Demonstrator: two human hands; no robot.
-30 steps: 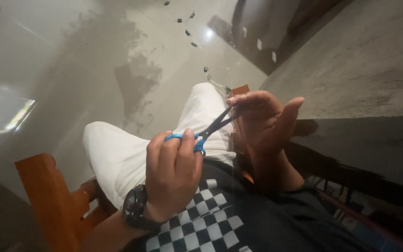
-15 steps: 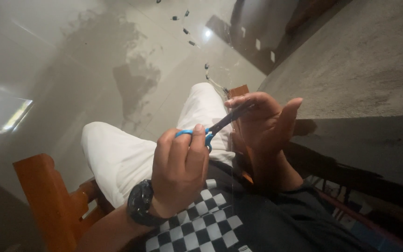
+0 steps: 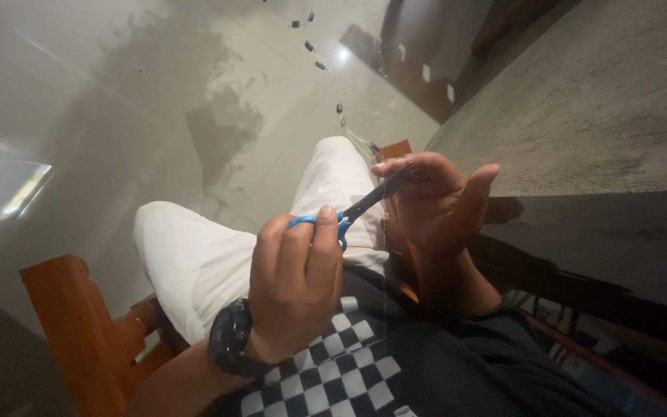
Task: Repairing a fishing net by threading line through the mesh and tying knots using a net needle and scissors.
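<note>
My left hand (image 3: pixel 296 287), with a black watch (image 3: pixel 231 349) on its wrist, grips blue-handled scissors (image 3: pixel 347 215). The dark blades look closed and point up to the right, with their tips at the fingertips of my right hand (image 3: pixel 435 202). That hand is raised with its palm toward me, fingers curled and thumb held apart. A thin pale thread (image 3: pixel 386 255) runs straight down past those fingertips. Whether the fingers pinch it is unclear. Both hands hover over my lap in white shorts (image 3: pixel 194 255).
I sit on an orange-brown wooden chair (image 3: pixel 71 324), wearing a black and white checkered top (image 3: pixel 341 371). A grey stone-like slab (image 3: pixel 596 100) stands close on the right. The glossy tiled floor (image 3: pixel 117 100) has small dark scraps (image 3: pixel 309 35) scattered further off.
The scissor blades, spread apart a second ago, have come together. My left hand has shifted slightly toward the right hand, which has barely moved.
</note>
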